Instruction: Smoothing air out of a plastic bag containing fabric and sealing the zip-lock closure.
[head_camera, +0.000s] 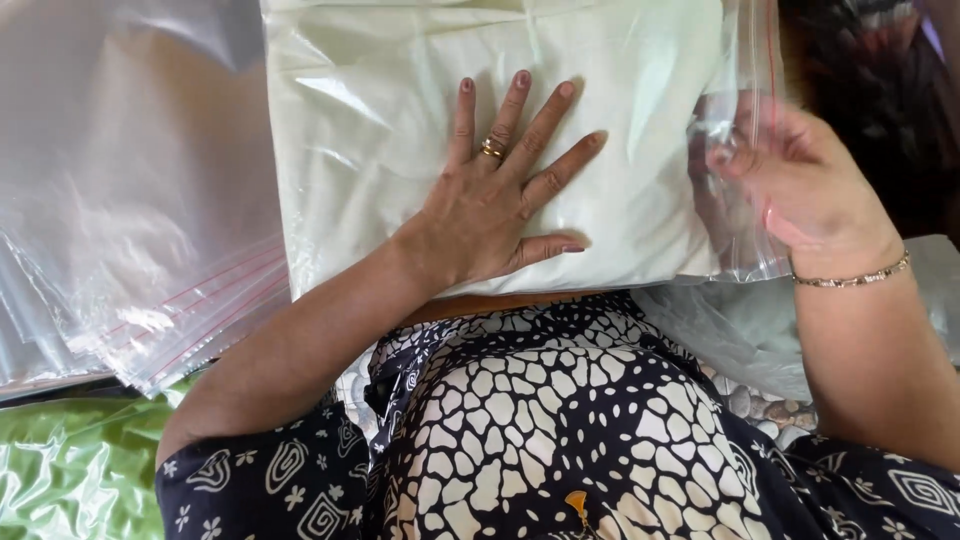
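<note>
Keep your left hand (490, 205) flat, fingers spread, pressing the folded cream cloth (400, 110) inside the clear bag (745, 140) before you. Your right hand (800, 185) pinches the bag's open right edge; hold it taut.

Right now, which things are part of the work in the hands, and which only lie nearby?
In hand:
- cream folded cloth in its clear zip bag
- left hand pressing flat on it
- right hand at the bag's open end

Lying about:
- stack of empty zip bags
- green plastic sheet

Bright daylight, plastic glare (rt blurred)
</note>
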